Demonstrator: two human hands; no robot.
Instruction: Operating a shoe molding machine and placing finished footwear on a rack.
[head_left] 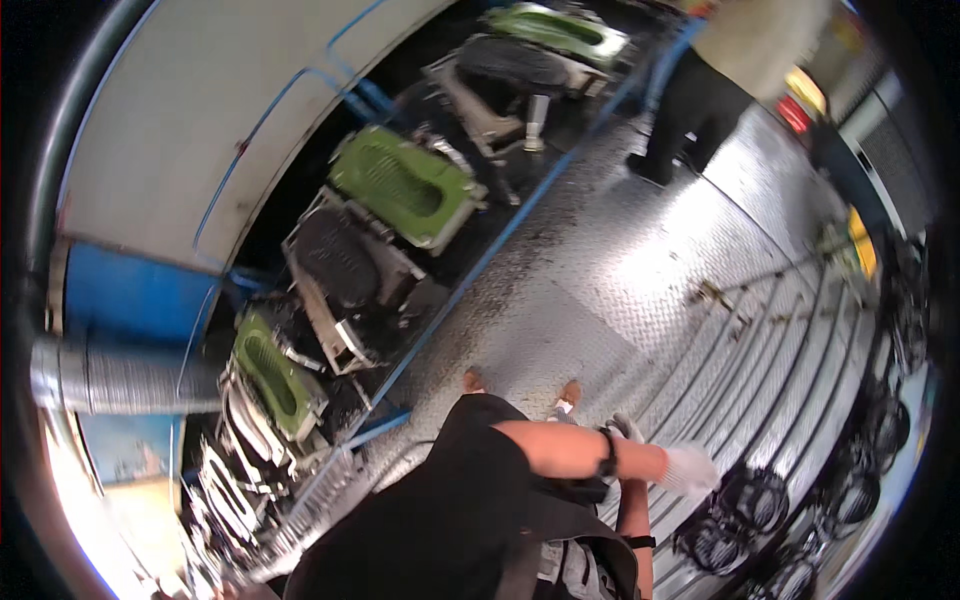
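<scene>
My left forearm, with a dark band at the wrist, reaches across to the right over my right arm. It ends in my left hand (pixel 690 470) in a white glove, smeared by motion, so its fingers cannot be read. Close to that hand lie black, rounded, ribbed pieces (pixel 755 500) on a rack of metal rails (pixel 770 370). My right hand (pixel 626 428), in a greyish glove, shows just beyond the left forearm, which partly hides it. Neither hand visibly holds anything.
Along the left runs a machine with green sole-shaped moulds (pixel 400 187) and dark sole-shaped pads (pixel 337 257), edged by a blue rail (pixel 485 262). A person in dark trousers (pixel 700 110) stands on the metal-plate floor (pixel 585 320) ahead. More black pieces (pixel 855 495) line the far right.
</scene>
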